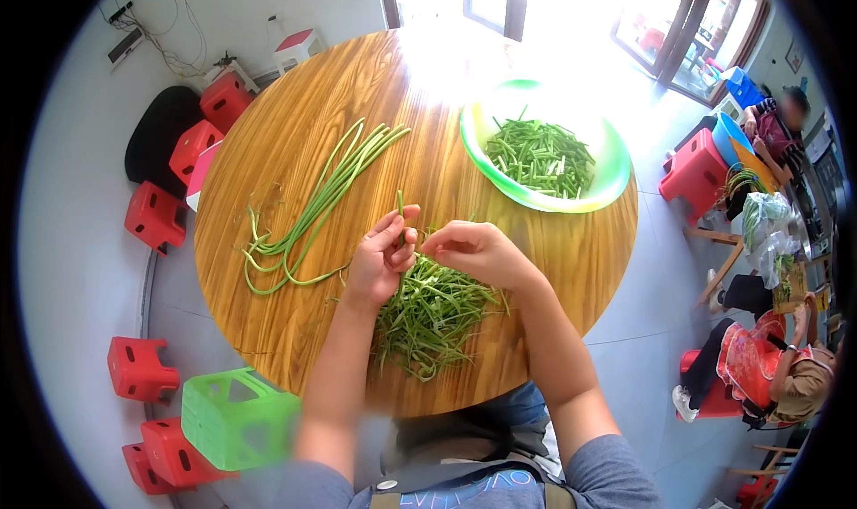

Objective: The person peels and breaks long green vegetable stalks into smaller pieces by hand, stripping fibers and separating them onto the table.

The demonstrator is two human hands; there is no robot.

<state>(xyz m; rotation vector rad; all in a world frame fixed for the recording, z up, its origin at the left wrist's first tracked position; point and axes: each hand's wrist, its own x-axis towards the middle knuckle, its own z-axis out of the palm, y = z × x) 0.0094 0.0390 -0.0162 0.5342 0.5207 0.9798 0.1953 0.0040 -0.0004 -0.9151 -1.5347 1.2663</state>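
My left hand is closed around a short green garlic scape that stands upright, its tip rising above the fingers. Just to the right, my right hand has its thumb and fingers pinched together; whatever is between them is too small to make out. Beneath both hands lies a loose heap of thin green scape trimmings on the wooden table. A bundle of long whole garlic scapes rests to the left, its curled ends toward me. Short cut pieces fill part of the green-and-white bowl at the right.
The round wooden table has its near edge at my body. Red stools and a green stool stand at the left. On the right, one person sits on a red stool and another person is near a blue basin.
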